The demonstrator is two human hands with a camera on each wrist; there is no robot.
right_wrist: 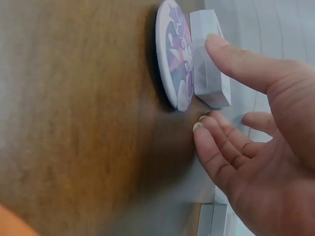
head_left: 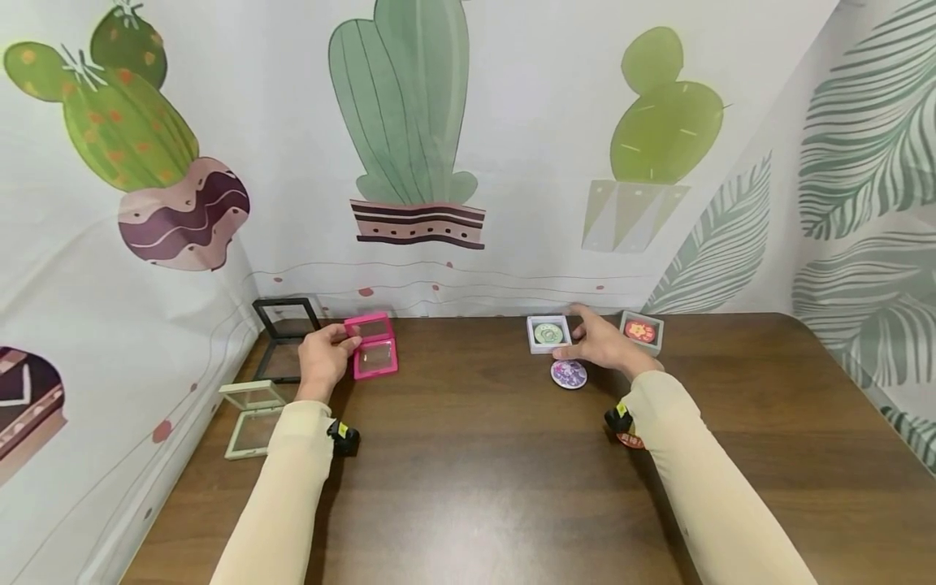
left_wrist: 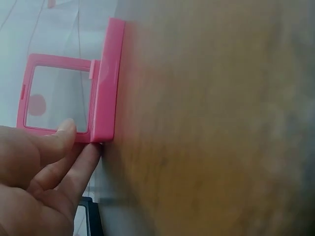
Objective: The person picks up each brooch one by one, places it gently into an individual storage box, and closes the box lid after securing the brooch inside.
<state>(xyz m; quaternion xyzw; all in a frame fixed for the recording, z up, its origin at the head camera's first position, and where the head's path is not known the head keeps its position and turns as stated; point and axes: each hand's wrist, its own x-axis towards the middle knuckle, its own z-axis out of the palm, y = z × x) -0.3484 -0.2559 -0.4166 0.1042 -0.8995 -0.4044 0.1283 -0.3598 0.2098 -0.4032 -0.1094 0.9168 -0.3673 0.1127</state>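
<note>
A pink display case stands unfolded near the table's back edge, one half on the table and the other raised. My left hand pinches the side edge of its raised half, thumb in front and fingers behind, as the left wrist view shows. My right hand is at the white case, which holds a green round badge. In the right wrist view the thumb lies over the white case's side, fingers loosely bent; whether it touches I cannot tell. A purple round badge lies just in front.
Beyond my right hand sits a grey case with a red badge in it. Another reddish badge is partly hidden under my right wrist. At the left stand an unfolded black case and a pale green one. A printed cloth hangs behind.
</note>
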